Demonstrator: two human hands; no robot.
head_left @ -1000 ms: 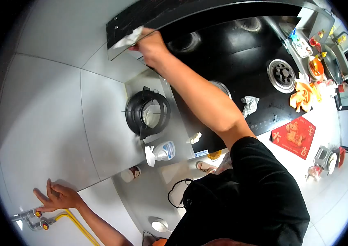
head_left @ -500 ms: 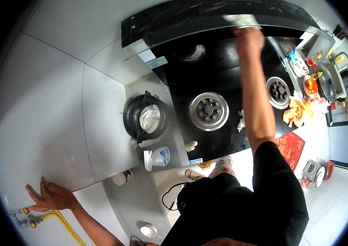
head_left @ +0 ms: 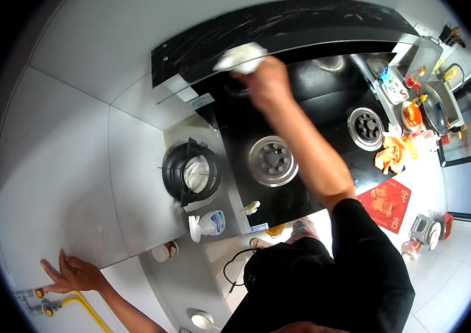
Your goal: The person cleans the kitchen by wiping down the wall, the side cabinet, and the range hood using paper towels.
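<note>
While in hand [head_left: 270,83], cloth [head_left: 242,57] farther left.

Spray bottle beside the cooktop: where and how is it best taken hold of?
Probably around the body of the spray bottle, just below its trigger head, coming from the person's side. The body is broad and the head narrow and jutting; the black pan support crowds the far side, while the near side looks open.

Blk top [head_left: 379,294], short R slv [head_left: 357,233], bare forearms [head_left: 318,164].
</note>
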